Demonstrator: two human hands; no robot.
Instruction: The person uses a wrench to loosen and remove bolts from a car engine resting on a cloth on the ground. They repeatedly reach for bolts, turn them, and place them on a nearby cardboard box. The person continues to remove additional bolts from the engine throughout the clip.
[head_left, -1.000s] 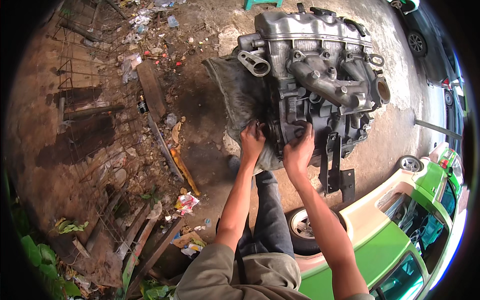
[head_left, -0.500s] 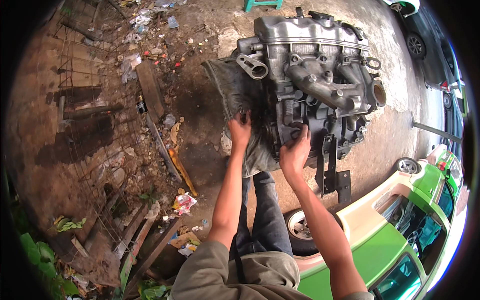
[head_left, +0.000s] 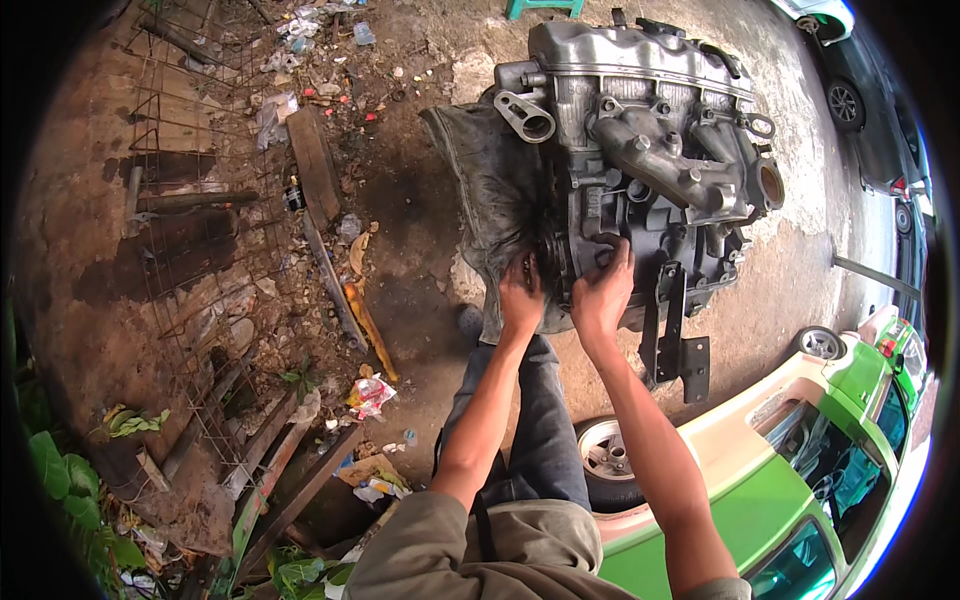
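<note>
A grey metal car engine (head_left: 640,160) rests on a dark, oil-stained cloth sack (head_left: 480,190) on the ground in front of me. My left hand (head_left: 522,297) is closed at the engine's near left edge, over the sack, with its fingers curled. What lies between those fingers is dark and hard to make out. My right hand (head_left: 604,292) grips the near side of the engine block, index finger and thumb bent around a part of its face. A black metal bracket (head_left: 674,335) sticks out from the engine just right of that hand.
A green and cream car body (head_left: 740,490) with a wheel (head_left: 610,455) stands close at the lower right. Planks (head_left: 315,170), wire mesh and litter cover the ground at left. A green stool (head_left: 543,8) is at the far edge; a dark car (head_left: 860,110) is at upper right.
My left hand has moved right, from the sack to the engine's near left edge. My right hand stays on the engine block. The whole view has shifted slightly.
</note>
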